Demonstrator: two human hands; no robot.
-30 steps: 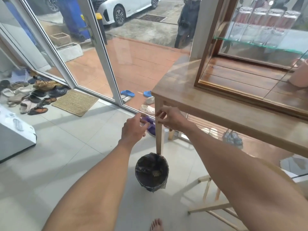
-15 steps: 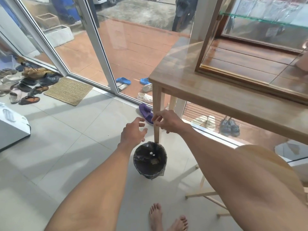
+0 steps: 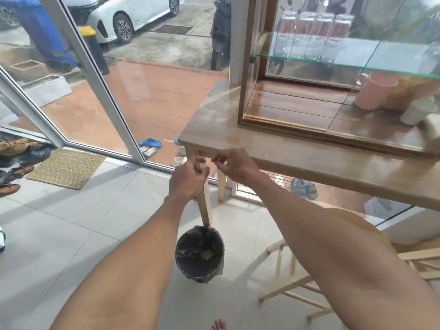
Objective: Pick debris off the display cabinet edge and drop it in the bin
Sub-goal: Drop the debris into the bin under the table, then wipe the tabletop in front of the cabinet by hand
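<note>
The wooden table edge (image 3: 238,148) carries the glass display cabinet (image 3: 285,120). My right hand (image 3: 234,166) is at the front edge near the left corner, thumb and forefinger pinched on a tiny pale bit of debris (image 3: 225,163). My left hand (image 3: 188,179) hovers just below and left of it, in front of the table leg, loosely cupped with fingers apart and holding nothing. The small bin (image 3: 215,256) with a black liner stands on the floor directly below, at the foot of the leg, with some scraps inside.
A wooden stool (image 3: 297,282) stands to the right of the bin under the table. A glass door frame (image 3: 114,108) runs along the left, with a woven mat (image 3: 66,167) and several shoes beside it. My bare foot (image 3: 219,325) shows at the bottom.
Both hands rose from just above the bin back up to the table's front edge. The view tilted upward, so more of the cabinet shows.
</note>
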